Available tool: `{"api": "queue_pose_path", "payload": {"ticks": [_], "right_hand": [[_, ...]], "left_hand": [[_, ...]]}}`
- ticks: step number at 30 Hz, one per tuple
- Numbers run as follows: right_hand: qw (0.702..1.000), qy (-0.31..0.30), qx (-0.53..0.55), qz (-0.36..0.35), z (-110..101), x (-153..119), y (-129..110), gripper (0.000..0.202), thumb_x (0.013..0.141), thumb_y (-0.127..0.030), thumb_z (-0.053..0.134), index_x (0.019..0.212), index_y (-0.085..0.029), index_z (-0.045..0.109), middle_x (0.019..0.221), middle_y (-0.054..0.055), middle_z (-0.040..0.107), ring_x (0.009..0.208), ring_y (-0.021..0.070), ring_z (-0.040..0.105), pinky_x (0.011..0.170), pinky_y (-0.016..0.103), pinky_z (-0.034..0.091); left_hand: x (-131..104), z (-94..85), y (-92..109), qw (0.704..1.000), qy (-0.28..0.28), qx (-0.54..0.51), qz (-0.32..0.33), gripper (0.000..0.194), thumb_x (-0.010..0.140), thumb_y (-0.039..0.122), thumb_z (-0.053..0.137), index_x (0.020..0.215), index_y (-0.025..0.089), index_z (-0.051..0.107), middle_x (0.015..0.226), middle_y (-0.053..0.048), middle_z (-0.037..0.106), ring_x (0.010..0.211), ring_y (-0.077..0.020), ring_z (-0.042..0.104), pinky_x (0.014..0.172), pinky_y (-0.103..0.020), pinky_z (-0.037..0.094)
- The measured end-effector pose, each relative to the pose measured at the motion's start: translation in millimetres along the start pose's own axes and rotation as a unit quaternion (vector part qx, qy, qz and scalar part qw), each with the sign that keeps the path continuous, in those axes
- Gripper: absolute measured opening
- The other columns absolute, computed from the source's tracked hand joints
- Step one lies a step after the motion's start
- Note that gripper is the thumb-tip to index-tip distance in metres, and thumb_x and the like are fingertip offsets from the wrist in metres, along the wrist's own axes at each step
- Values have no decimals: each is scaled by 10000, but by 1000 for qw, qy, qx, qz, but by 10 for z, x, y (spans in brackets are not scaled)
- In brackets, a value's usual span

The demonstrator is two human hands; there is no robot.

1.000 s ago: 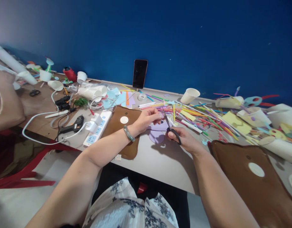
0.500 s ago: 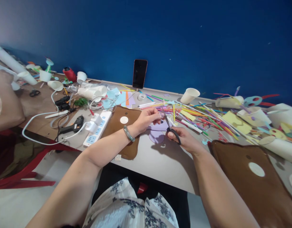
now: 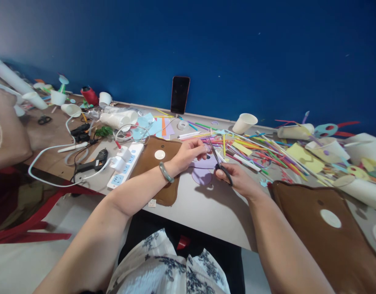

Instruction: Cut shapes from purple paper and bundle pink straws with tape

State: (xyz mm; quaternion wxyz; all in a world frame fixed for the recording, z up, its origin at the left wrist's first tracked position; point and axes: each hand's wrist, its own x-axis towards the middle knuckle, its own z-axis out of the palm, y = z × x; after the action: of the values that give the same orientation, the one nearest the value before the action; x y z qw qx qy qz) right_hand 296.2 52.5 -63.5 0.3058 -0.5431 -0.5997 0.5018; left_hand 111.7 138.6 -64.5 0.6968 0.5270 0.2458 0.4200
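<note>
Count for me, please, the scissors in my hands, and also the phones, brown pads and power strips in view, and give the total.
Scissors in your right hand: 1
Phone: 1
Brown pads: 2
Power strip: 1
Total: 5

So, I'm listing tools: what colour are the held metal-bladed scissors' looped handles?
The looped handles are black, clearest in the head view.
</note>
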Motion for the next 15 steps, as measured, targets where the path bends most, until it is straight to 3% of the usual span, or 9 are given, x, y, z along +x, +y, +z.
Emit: {"api": "queue_pose_path", "payload": {"ticks": [15], "right_hand": [[1000,3,-7,3,-6,3,-4,585,702,-770,667,653,-197,562,603,-2,512,565,143,439,546,292,350]], "left_hand": [[13,-11,-30,1000,-3,9,8,309,767,325,731,617,160,517,561,6,582,542,-69,507,558,-223,385]]}}
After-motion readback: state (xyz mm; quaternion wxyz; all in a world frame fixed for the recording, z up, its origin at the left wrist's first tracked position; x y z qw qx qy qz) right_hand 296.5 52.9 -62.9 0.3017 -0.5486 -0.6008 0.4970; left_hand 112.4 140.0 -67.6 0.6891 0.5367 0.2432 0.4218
